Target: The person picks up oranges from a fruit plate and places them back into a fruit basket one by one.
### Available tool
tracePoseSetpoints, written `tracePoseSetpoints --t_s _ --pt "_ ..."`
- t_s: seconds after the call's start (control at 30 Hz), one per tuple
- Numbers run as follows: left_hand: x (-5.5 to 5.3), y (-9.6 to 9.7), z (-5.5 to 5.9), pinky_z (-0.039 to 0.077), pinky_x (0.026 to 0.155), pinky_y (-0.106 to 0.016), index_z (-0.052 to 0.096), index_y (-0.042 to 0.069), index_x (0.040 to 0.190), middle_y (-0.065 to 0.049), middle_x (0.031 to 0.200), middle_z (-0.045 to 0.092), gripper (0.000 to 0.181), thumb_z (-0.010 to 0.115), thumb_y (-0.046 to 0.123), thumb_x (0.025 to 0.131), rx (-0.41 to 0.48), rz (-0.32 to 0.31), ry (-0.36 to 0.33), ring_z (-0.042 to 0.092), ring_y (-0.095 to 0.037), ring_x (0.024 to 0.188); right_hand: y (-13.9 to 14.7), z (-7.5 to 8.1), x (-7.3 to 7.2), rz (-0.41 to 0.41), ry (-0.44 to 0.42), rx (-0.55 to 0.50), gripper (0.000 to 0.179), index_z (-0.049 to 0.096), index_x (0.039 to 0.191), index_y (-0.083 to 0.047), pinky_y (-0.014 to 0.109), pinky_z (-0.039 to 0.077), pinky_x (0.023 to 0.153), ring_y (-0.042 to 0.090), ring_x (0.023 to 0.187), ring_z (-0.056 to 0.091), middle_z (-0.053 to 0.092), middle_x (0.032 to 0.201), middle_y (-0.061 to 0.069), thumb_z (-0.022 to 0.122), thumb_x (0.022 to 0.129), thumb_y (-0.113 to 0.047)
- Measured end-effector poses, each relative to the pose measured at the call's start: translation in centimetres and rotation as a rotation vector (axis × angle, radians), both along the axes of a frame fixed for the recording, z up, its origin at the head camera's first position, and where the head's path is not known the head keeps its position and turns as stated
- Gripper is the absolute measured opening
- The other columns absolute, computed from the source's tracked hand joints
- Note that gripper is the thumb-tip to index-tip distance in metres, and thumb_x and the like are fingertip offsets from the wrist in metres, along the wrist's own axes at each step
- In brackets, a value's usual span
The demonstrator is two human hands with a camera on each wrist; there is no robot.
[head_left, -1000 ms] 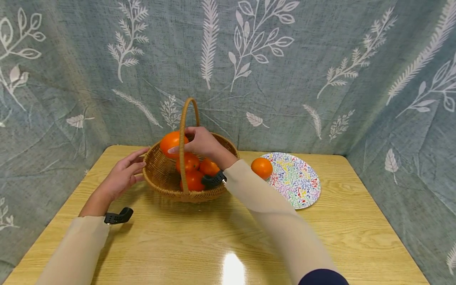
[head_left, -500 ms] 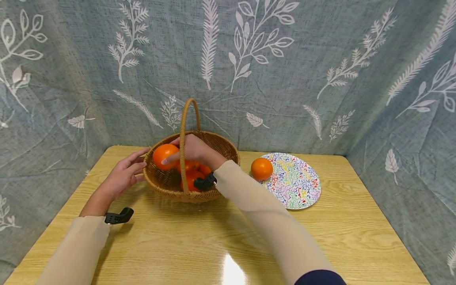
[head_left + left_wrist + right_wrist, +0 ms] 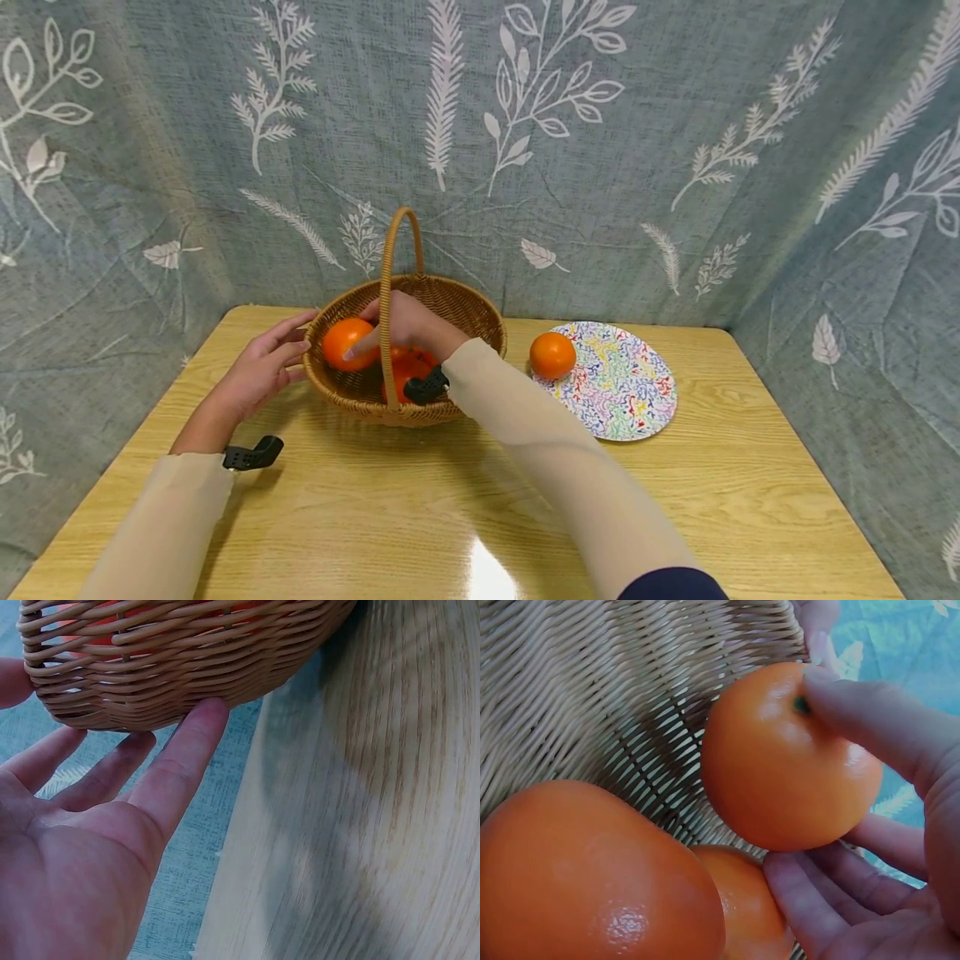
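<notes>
My right hand (image 3: 408, 323) reaches under the handle of a wicker basket (image 3: 450, 292) and grips an orange (image 3: 347, 342) inside its left end. In the right wrist view, the thumb lies by the green stem spot of that orange (image 3: 787, 765), with the other fingers round its far side. Two more oranges, a near one (image 3: 592, 877) and a partly hidden one (image 3: 742, 900), lie in the basket beside it. My left hand (image 3: 262, 362) rests with relaxed, spread fingers against the basket's left outer side; its fingertips (image 3: 206, 716) touch the weave in the left wrist view.
Right of the basket, a plate with a multicoloured squiggle pattern (image 3: 622, 383) lies on the wooden table (image 3: 360, 517). One orange (image 3: 552, 356) sits at the plate's left edge. A grey-blue curtain with white leaves (image 3: 480, 233) closes off the back and sides.
My right hand has lowered the gripped orange leftward and down into the left end of the basket. The left hand has stayed at the basket's side.
</notes>
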State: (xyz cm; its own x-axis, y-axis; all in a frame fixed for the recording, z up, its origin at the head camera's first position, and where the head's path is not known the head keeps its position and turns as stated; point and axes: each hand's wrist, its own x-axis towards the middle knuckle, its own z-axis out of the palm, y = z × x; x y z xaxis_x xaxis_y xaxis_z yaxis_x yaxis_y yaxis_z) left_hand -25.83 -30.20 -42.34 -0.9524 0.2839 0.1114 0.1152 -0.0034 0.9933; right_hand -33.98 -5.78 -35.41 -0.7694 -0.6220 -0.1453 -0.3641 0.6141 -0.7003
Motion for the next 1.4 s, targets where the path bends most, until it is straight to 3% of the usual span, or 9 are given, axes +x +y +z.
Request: tracePoseSetpoints --t_s 0.17,0.33,0.47,0.67,0.83,0.93,1.1,1.23,1.4 --pt "0.1 0.2 0.1 0.06 0.085 -0.022 0.018 0.006 0.164 0.003 0.134 0.047 0.061 0.045 0.02 0.112 -0.01 0.003 -0.003 0.064 0.001 0.111 -0.1 0.0 0.0 0.002 0.0 0.04 0.059 0.07 0.129 -0.015 0.024 0.054 0.085 0.018 0.114 0.062 0.065 0.132 0.0 0.091 0.078 -0.037" --pt "0.1 0.4 0.1 0.06 0.086 -0.022 0.017 0.006 0.165 0.001 0.135 0.046 0.062 0.045 0.02 0.111 -0.012 -0.001 -0.01 0.063 -0.001 0.114 0.1 -0.2 0.1 0.031 -0.017 0.058 0.041 0.076 0.115 -0.014 0.024 0.054 0.08 0.016 0.103 0.063 0.07 0.114 -0.002 0.09 0.08 -0.029" --pt "0.1 0.5 0.1 0.06 0.087 -0.021 0.017 0.007 0.165 0.0 0.135 0.046 0.062 0.046 0.022 0.111 -0.036 0.006 -0.015 0.063 -0.002 0.114 0.6 -0.3 0.2 0.057 -0.06 0.035 0.042 0.075 0.117 -0.011 0.024 0.055 0.078 0.015 0.097 0.064 0.07 0.111 -0.002 0.091 0.08 -0.024" --pt "0.0 0.6 -0.1 0.06 0.086 -0.021 0.018 0.007 0.165 0.001 0.134 0.046 0.063 0.047 0.022 0.111 -0.041 0.01 -0.019 0.063 -0.001 0.114 1.9 0.1 -0.2 0.134 -0.003 0.019 0.047 0.075 0.124 -0.008 0.022 0.055 0.081 0.014 0.102 0.067 0.073 0.121 0.004 0.088 0.083 -0.027" --pt "0.0 0.4 -0.2 0.06 0.085 -0.022 0.019 0.007 0.164 0.001 0.133 0.047 0.062 0.047 0.02 0.111 -0.015 0.012 -0.017 0.063 -0.002 0.113 3.4 0.8 -0.6 0.171 0.004 -0.026 0.03 0.08 0.111 -0.01 0.024 0.054 0.089 0.016 0.113 0.065 0.073 0.125 0.005 0.084 0.087 -0.027" --pt "0.0 0.3 -0.1 0.06 0.085 -0.022 0.02 0.007 0.164 0.002 0.133 0.048 0.061 0.047 0.02 0.111 -0.01 0.011 -0.009 0.063 -0.002 0.113 4.7 1.3 -0.7 0.149 -0.036 -0.067 0.025 0.08 0.112 -0.013 0.027 0.055 0.094 0.015 0.114 0.065 0.073 0.123 0.001 0.082 0.09 -0.024" --pt "0.0 0.2 0.0 0.06 0.085 -0.021 0.019 0.007 0.165 0.002 0.133 0.048 0.062 0.047 0.02 0.111 -0.006 0.006 -0.009 0.063 -0.002 0.113 7.4 1.8 -1.2 0.09 -0.061 -0.119 0.041 0.073 0.128 -0.016 0.031 0.054 0.101 0.013 0.12 0.063 0.069 0.131 -0.003 0.08 0.091 -0.03" --pt "0.0 0.2 0.1 0.06 0.085 -0.021 0.018 0.007 0.165 0.003 0.132 0.048 0.063 0.047 0.021 0.111 -0.009 0.016 -0.016 0.064 -0.001 0.112 9.9 2.2 -1.4 0.067 -0.044 -0.173 0.046 0.07 0.132 -0.015 0.035 0.051 0.108 0.017 0.128 0.06 0.066 0.139 0.003 0.079 0.092 -0.034" --pt "0.2 0.1 0.3 0.06 0.085 -0.021 0.017 0.007 0.165 0.004 0.134 0.047 0.063 0.047 0.021 0.111 -0.021 0.02 -0.019 0.063 0.001 0.113 13.0 2.1 -1.5 -0.014 -0.061 -0.29 0.038 0.073 0.128 -0.016 0.045 0.049 0.11 0.019 0.124 0.062 0.068 0.134 0.009 0.078 0.092 -0.029"
